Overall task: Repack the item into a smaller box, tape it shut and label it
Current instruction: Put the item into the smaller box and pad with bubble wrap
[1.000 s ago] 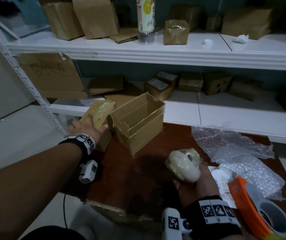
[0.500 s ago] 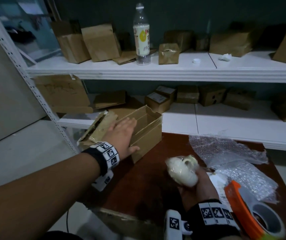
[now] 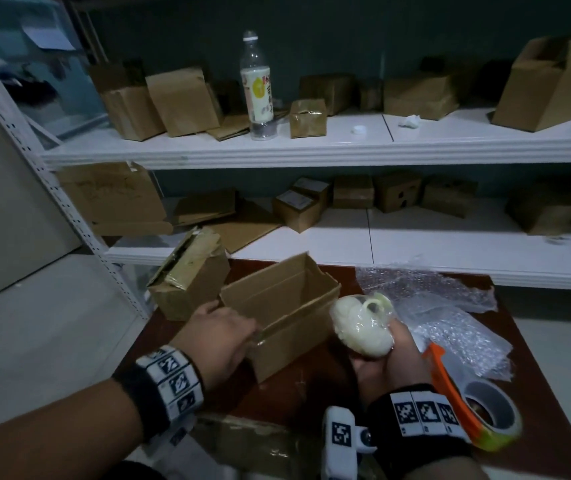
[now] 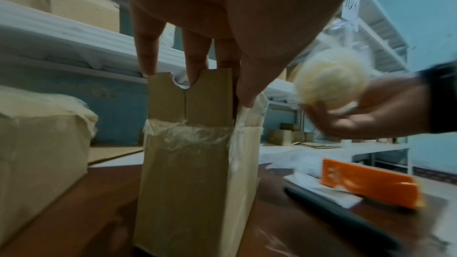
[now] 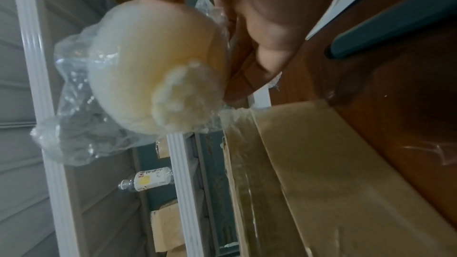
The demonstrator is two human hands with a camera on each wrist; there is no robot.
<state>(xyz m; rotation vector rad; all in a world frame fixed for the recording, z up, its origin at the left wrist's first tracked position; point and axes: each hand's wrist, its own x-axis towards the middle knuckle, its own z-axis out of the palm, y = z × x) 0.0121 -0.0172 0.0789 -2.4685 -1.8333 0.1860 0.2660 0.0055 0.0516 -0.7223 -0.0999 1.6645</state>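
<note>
Item (image 3: 362, 327), a pale plastic-wrapped ball, sits clasped in my right grip (image 3: 386, 358) at 3 o'clock of the open smaller box (image 3: 277, 306). My left grip (image 3: 221, 336) has moved from the old box (image 3: 187, 277) to pinch this one's flap, so loading comes next.

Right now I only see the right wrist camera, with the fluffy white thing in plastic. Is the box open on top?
Observer: Yes, the open box stands with its top flaps up.
Kid: Is anyone holding it?
Observer: The left hand grips its near end flap, fingers hooked over the edge.
Kid: Where's the tape?
Observer: The orange tape dispenser lies on the table, just right of the right hand that holds the wrapped item.
</note>
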